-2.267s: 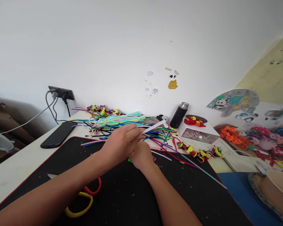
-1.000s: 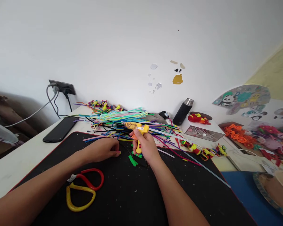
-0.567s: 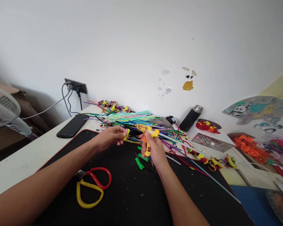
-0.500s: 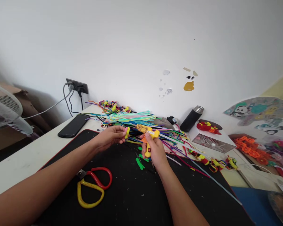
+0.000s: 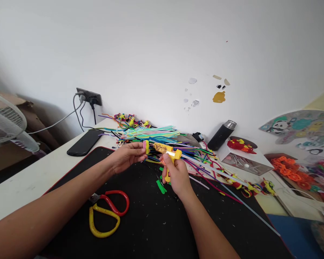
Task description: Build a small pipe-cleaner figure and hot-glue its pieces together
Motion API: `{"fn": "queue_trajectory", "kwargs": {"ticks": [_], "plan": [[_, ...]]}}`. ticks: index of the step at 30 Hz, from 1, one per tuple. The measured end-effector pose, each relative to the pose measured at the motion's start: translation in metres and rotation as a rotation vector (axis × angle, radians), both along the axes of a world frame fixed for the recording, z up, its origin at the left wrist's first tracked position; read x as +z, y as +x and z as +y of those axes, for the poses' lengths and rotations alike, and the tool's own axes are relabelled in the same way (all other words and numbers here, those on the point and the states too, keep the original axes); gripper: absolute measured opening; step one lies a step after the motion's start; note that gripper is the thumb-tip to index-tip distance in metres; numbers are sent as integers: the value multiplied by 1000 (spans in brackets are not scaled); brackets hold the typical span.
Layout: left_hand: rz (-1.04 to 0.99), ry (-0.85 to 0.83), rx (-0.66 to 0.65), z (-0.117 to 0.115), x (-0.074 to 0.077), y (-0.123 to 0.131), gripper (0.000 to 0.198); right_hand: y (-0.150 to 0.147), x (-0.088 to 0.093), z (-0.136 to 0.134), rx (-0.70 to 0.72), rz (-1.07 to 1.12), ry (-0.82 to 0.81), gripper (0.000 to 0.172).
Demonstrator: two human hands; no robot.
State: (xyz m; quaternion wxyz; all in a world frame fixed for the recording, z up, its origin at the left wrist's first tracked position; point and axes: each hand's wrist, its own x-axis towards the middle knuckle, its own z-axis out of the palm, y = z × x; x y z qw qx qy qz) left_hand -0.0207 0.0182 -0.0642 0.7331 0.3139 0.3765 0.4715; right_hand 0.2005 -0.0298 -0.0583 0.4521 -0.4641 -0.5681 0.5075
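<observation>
The left hand (image 5: 125,158) had brought its pinched yellow piece (image 5: 147,146) up against the glue gun (image 5: 167,155) gripped by the right hand (image 5: 176,176); its apparently hot nozzle could burn fingertips.

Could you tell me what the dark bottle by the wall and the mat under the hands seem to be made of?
The bottle looks like metal: matte black body, shiny silver cap, likely steel. The mat looks like soft fabric or rubber: dull black, flat, with a thin red stitched-looking edge. Neither can be confirmed by look alone.
</observation>
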Motion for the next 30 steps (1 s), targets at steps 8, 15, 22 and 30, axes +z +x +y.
{"fn": "queue_trajectory", "kwargs": {"ticks": [8, 15, 22, 30], "plan": [[36, 68, -34, -4, -1, 2, 20, -5, -1, -5, -7, -39, 13, 59], [68, 153, -40, -9, 3, 7, 21, -4, 3, -5, -32, -80, 4, 60], [84, 181, -12, -9, 3, 8, 23, -5, 2, -6, -47, -128, 22, 61], [139, 230, -13, -9, 2, 8, 34, -3, 5, -6, -74, -172, 42, 63]]}}
